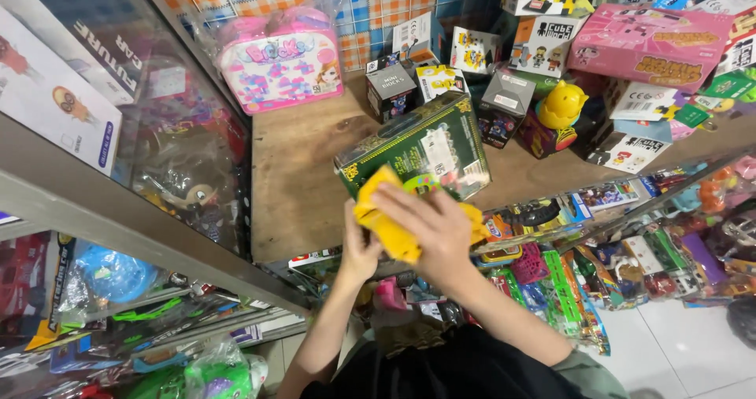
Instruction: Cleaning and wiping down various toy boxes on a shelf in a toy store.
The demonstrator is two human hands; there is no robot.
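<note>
Both hands' grip clamps a yellow cloth [386, 226]; right hand [429, 230] presses it against the green box [417, 151] at the bench's [299, 179] front edge; left hand [361, 249] is beneath.

view: head, the only one | from: above, at the person's head | facing: steeply down over a wooden shelf [299, 186] and floor [677, 344] | range: close, arm's reach

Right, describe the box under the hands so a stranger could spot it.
On the wooden shelf, among small toy boxes, lies the green box, flat, nearest the front edge. Both hands press a yellow cloth on its near end; it is the biggest and only dark green one.
</note>
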